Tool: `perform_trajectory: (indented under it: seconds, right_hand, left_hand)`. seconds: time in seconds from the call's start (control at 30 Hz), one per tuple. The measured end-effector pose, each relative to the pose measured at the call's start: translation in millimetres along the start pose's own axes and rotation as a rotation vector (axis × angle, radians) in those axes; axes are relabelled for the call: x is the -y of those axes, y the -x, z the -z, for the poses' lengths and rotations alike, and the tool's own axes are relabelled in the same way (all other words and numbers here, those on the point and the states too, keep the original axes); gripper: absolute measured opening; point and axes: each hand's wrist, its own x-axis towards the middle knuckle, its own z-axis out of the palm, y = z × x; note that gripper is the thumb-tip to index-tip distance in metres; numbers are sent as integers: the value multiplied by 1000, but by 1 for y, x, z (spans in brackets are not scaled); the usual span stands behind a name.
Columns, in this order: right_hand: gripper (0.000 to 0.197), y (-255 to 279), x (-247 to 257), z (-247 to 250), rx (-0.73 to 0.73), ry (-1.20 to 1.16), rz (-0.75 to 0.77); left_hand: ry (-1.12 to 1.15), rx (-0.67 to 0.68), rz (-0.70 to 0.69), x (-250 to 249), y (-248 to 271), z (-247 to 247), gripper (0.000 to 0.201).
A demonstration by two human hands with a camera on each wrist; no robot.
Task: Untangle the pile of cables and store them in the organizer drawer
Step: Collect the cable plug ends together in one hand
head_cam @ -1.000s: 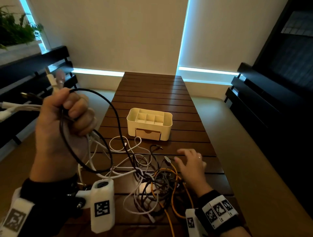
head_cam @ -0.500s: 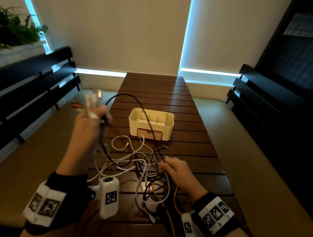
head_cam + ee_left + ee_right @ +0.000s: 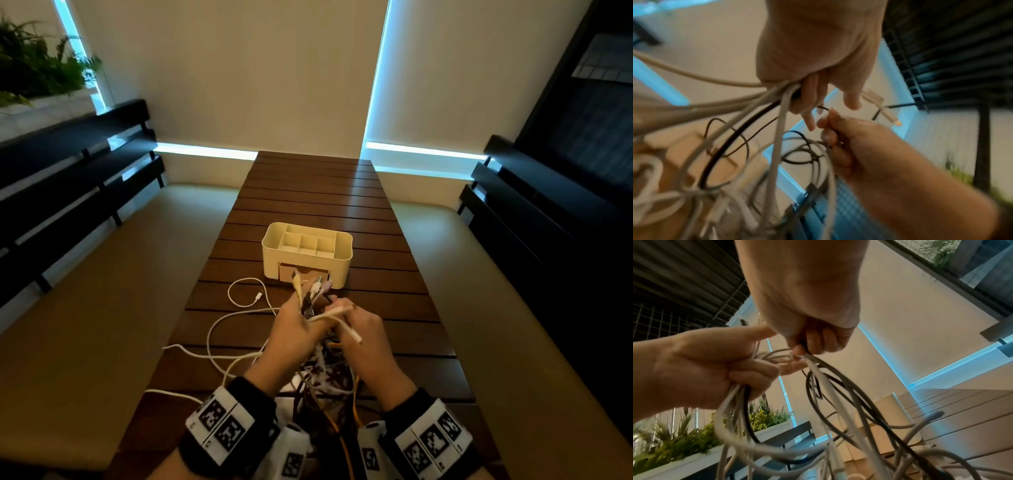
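A tangle of white, black and orange cables (image 3: 325, 377) hangs between my wrists over the near end of the table. My left hand (image 3: 301, 318) grips a bundle of them (image 3: 777, 129), and several plug ends (image 3: 308, 287) stick up above the fist. My right hand (image 3: 346, 318), close against the left, grips other strands (image 3: 828, 394) of the same tangle, with a white plug (image 3: 342, 330) lying across it. Just beyond the hands stands the cream organizer (image 3: 342, 263); its drawer front (image 3: 287, 272) is partly hidden by the plugs. The fingers' undersides show only in the wrist views.
One white cable loop (image 3: 239, 294) lies on the slatted wooden table (image 3: 308, 192), left of the hands, and more white strands trail toward the near left edge. Dark benches (image 3: 68, 178) flank the table on both sides. A planter (image 3: 34, 68) is at the far left.
My left hand has come down from high on the left to the middle, carrying its cables. My right hand has lifted off the table with cables and met the left.
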Motion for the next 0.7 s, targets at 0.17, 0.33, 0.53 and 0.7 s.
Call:
perform_trajectory:
  seconds: [0.17,0.33,0.53,0.7]
  right_hand:
    - [33,4,4,-8,-12,144,64]
    - [31,-7,5,1,-23,261,70]
    - [16,-17,7,-2,38,329,-103]
    - [31,-17,13,-4,-42,330,-62]
  left_hand:
    - [198,-215,-66,-9,-3,-10,31]
    - [436,-217,-137,-28,-5,-2,30]
    - [504,-286,-212,-42,-10,2,31]
    - [530,-303,-278,-49,-12,10,35]
